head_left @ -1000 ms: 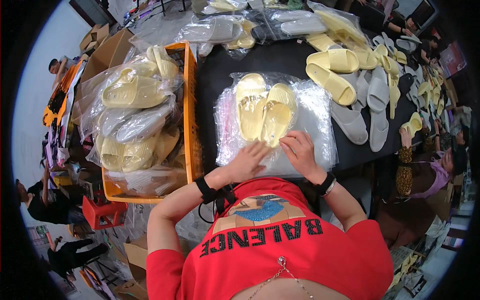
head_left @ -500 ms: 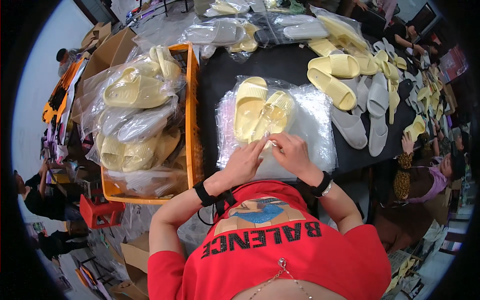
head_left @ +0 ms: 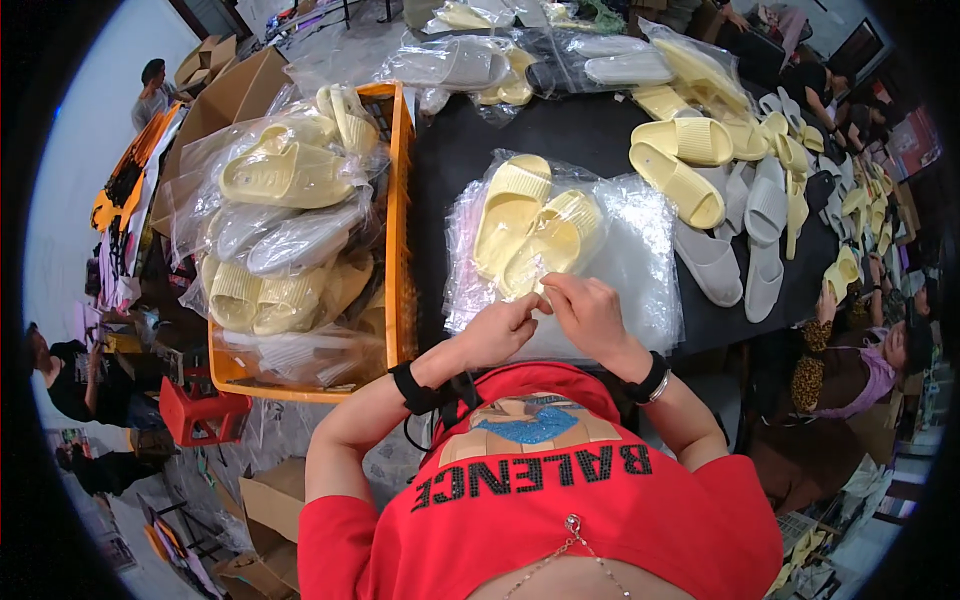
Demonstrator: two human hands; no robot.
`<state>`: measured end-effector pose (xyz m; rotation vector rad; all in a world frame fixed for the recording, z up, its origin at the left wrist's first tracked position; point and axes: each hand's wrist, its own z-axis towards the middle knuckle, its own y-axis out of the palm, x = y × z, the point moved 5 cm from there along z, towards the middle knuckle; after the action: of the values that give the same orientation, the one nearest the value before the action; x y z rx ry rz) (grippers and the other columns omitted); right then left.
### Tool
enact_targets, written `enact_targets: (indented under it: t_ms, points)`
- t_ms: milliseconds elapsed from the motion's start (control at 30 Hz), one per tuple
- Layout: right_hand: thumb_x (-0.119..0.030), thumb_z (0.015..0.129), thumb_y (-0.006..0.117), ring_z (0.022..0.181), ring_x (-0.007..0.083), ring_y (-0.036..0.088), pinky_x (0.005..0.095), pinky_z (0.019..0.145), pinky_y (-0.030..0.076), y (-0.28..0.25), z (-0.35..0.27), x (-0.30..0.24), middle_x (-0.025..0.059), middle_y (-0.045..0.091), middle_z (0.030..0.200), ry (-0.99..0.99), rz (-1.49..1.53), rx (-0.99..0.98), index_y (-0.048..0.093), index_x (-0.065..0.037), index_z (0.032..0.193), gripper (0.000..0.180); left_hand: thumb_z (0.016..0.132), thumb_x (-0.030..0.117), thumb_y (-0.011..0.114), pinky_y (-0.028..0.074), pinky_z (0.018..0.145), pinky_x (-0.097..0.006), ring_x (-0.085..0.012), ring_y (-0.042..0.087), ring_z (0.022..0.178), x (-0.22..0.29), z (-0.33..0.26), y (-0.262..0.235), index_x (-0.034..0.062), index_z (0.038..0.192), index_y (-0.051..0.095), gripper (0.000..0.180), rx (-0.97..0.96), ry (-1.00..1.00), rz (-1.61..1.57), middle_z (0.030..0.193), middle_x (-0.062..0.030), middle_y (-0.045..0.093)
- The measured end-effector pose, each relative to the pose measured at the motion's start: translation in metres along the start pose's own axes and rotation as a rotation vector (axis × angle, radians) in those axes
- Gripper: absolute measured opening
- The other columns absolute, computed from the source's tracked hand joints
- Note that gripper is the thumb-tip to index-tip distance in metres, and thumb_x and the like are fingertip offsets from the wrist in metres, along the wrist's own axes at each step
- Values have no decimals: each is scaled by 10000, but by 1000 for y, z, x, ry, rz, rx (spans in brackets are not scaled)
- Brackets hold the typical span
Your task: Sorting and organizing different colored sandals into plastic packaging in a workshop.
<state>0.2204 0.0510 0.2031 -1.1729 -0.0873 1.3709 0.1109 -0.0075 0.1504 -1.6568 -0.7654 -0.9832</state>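
Observation:
A pair of pale yellow slippers (head_left: 512, 212) lies in a clear plastic bag (head_left: 578, 178), the two side by side and slightly splayed. The bag rests on a stack of flat clear bags (head_left: 645, 270) on the black table. At the near end of the slippers, my left hand (head_left: 500, 330) is closed with thumb and fingertips pinched together at the bag's near edge. Close beside it my right hand (head_left: 590, 315) pinches the same edge, its fingertips almost touching the left ones. The film between the fingers is hard to see.
At left stands an orange crate (head_left: 400, 230) heaped with bagged yellow and grey slippers. Loose yellow slippers (head_left: 680, 185) and grey slippers (head_left: 765, 215) lie on the table's right. Bagged slippers (head_left: 450, 62) line the far edge. A red stool (head_left: 200, 410) is lower left; co-workers sit at right.
My pinching fingers have come slightly nearer to me along the bag's edge, away from the slippers. The whole view has shifted a little; the slippers stay on the stack.

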Motion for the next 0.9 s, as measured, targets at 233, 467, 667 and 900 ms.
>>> enact_targets:
  t_ms: [233, 467, 667, 900]
  points:
    - [-77, 765, 560, 583, 263, 583, 356, 532, 441, 7, -1, -3, 93, 614, 711, -40, 37, 6, 567, -83, 918, 153, 830, 75, 463, 394, 819, -369, -300, 499, 1013, 2, 7, 4, 17, 1157, 404, 337, -77, 147, -3, 1062, -193, 504]
    - [-60, 746, 557, 585, 264, 583, 357, 548, 450, 9, -10, 1, 93, 604, 681, -111, 125, -131, 578, -83, 874, 132, 789, 154, 525, 265, 999, -348, -373, 338, 1195, -51, 11, -13, -39, 1337, 152, 690, 190, -41, -89, 1256, -301, 354]
    - [-87, 749, 555, 591, 273, 579, 366, 549, 455, 33, -27, -10, 102, 586, 661, -103, 259, -261, 579, -95, 866, 120, 762, 162, 545, 403, 860, -409, -415, 498, 969, -111, 20, -35, -19, 1198, 402, 493, 317, -29, 354, 1170, -269, 455]
    - [-135, 778, 550, 657, 274, 576, 358, 598, 460, 42, -41, -19, 94, 588, 698, -117, 291, -545, 603, -98, 865, 109, 731, 247, 604, 438, 785, -405, -331, 552, 917, -116, 43, -20, 57, 1179, 425, 519, 113, -269, 435, 984, -240, 546]
